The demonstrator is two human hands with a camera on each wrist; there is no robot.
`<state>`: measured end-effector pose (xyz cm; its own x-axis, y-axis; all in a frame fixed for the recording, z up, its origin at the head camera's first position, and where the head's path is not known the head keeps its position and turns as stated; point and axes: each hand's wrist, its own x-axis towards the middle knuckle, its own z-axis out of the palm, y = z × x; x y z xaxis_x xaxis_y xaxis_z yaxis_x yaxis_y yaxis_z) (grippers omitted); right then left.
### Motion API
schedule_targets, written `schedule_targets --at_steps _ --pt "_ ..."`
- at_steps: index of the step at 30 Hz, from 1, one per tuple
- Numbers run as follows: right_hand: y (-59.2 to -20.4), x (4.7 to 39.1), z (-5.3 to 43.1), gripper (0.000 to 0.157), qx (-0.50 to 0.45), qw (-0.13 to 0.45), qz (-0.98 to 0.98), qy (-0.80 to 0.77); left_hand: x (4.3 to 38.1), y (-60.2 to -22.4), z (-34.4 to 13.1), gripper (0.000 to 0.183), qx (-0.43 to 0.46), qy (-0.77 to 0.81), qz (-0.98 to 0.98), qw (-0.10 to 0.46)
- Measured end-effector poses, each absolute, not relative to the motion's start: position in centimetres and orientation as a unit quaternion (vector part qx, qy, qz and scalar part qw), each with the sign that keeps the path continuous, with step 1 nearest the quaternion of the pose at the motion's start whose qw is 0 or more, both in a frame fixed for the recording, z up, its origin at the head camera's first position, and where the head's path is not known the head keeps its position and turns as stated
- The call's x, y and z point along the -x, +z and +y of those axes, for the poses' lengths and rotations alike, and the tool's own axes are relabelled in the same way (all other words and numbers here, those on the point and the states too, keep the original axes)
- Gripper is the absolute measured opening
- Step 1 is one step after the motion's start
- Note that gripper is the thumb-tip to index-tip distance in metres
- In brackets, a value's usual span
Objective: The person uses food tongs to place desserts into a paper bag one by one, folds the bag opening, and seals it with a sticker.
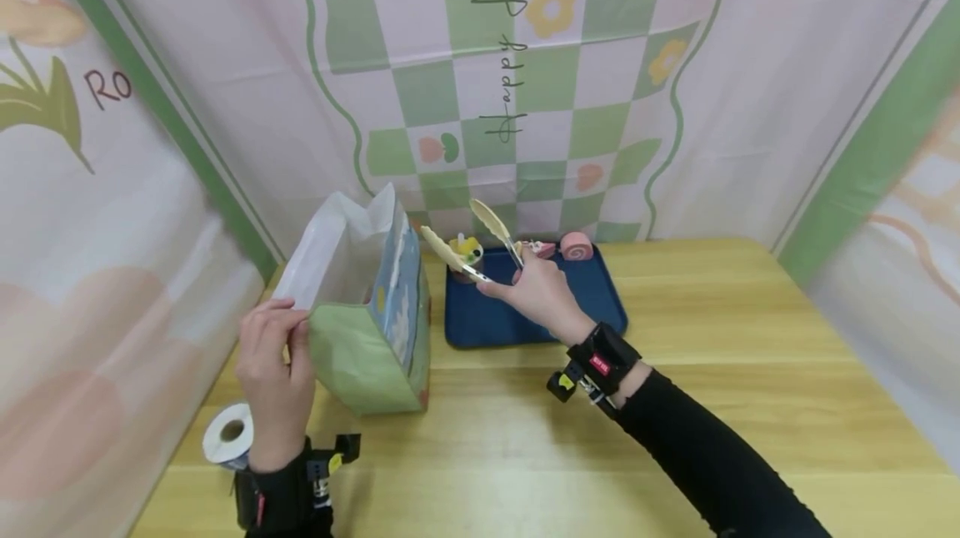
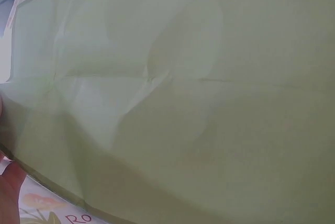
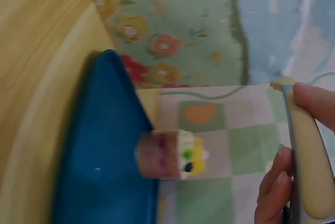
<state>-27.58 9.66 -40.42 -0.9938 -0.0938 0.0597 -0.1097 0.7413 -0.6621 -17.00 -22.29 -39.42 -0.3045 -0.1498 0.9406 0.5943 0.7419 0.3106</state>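
A green and blue paper bag (image 1: 367,346) stands with its top open on the left of the table. My left hand (image 1: 273,354) pinches the bag's near rim at its left corner. In the left wrist view, the bag's creased green side (image 2: 172,103) fills most of the picture. My right hand (image 1: 543,292) holds food tongs (image 1: 491,221) with pale tips, spread apart above the blue tray (image 1: 510,321). A small dessert cup (image 3: 159,153) with yellow topping stands at the tray's far left, with nothing gripped between the tong tips.
A pink swirl roll cake (image 1: 577,246) and a pink cake slice (image 1: 542,249) sit at the tray's far edge. Beside my left wrist stands a white paper roll (image 1: 228,435). Printed curtains (image 1: 480,62) enclose the wooden table (image 1: 495,455).
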Motion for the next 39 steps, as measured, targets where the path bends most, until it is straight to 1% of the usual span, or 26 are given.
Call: schedule_targets --at_steps 5,7,11,16,26,36,39 --pt "-42.4 28.6 9.3 0.101 -0.033 0.028 -0.932 0.361 17.2 -39.5 -22.2 0.009 0.149 -0.325 -0.738 0.572" --pt "-43.1 29.0 9.2 0.100 -0.027 0.038 -0.933 0.357 17.2 -39.6 -22.2 0.010 0.149 -0.324 -0.738 0.573" --pt "-44.4 29.8 9.1 0.105 -0.019 0.045 -0.933 0.356 17.3 -39.5 -22.2 0.010 0.149 -0.324 -0.737 0.574" --pt "-46.1 30.9 8.9 0.101 -0.006 0.028 -0.932 0.360 17.4 -39.4 -22.3 0.009 0.149 -0.324 -0.736 0.575" --pt "-48.6 32.2 8.5 0.105 0.016 -0.026 -0.921 0.387 17.5 -39.6 -22.3 0.009 0.147 -0.326 -0.737 0.573" --pt "-49.8 32.7 7.9 0.104 0.027 -0.037 -0.928 0.370 17.5 -39.7 -22.5 0.011 0.147 -0.326 -0.739 0.571" --pt "-49.8 32.7 7.7 0.101 0.030 -0.038 -0.933 0.357 17.5 -39.7 -22.5 0.013 0.147 -0.327 -0.739 0.571"
